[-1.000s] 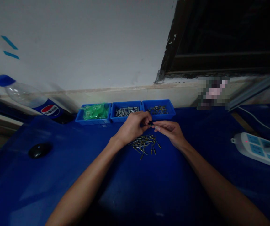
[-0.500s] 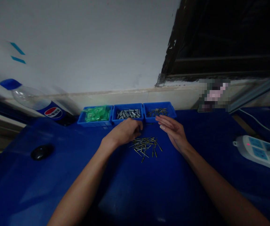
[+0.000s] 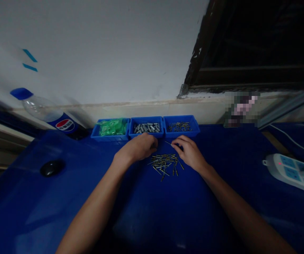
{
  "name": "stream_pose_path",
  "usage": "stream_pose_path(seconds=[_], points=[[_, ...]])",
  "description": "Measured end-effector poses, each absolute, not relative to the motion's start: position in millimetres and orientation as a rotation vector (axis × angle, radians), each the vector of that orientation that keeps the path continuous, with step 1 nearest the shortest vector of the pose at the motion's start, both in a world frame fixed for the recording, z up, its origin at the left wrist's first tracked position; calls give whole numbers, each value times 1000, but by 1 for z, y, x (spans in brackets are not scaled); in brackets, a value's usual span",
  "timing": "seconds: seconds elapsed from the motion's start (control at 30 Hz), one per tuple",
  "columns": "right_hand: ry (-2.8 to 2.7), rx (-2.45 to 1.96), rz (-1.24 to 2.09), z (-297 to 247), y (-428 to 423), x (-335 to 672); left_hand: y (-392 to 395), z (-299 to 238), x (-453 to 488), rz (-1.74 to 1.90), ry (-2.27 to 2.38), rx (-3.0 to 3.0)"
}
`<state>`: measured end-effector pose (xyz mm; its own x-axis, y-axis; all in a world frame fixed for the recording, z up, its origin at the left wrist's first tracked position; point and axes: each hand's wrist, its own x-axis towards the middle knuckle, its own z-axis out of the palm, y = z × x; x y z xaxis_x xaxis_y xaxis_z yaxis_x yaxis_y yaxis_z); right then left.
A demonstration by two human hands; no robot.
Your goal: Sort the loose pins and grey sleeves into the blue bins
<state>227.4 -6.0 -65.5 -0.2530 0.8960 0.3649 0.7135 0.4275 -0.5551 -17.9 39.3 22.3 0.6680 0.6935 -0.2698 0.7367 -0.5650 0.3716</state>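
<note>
My right hand (image 3: 187, 150) pinches a thin metal pin (image 3: 168, 143) between thumb and fingers, its end pointing left. My left hand (image 3: 142, 146) is closed, its fingers curled downward; whatever they hold, if anything, is hidden. Between and just below the hands lies a loose pile of slim metal pins (image 3: 164, 162), brass-coloured and silver. Behind the hands stand three blue bins in a row. The right bin (image 3: 182, 134) has similar pins in it, the middle bin (image 3: 146, 134) short silver cylinders, and the left bin (image 3: 109, 138) green plastic packaging.
A cola bottle (image 3: 65, 125) stands at the back left, with a black rounded object (image 3: 51, 168) in front of it. A white power strip (image 3: 294, 173) lies on the right of the blue tabletop (image 3: 146, 218). The wall (image 3: 114, 53) rises right behind the bins.
My right hand has drawn back from the right bin's front edge, its extended fingers now pinching a pin. My left hand stays about where it was. The view has shifted slightly.
</note>
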Motion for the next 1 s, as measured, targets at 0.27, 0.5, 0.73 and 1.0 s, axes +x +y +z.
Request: stream_pose_path(seconds=[0.27, 0.5, 0.73, 1.0], points=[[-2128, -1332, 279, -58, -18, 234, 39, 27, -24, -270, 1098, 2339], [-1996, -1320, 65, -32, 0, 238, 33, 27, -11, -298, 1087, 2388], [-1715, -1290, 19, -8, 8, 230, 31, 13, 2, -297, 1114, 2389], [-1588, -1295, 486, -49, -21, 222, 40, 6, -8, -117, 1032, 2413]])
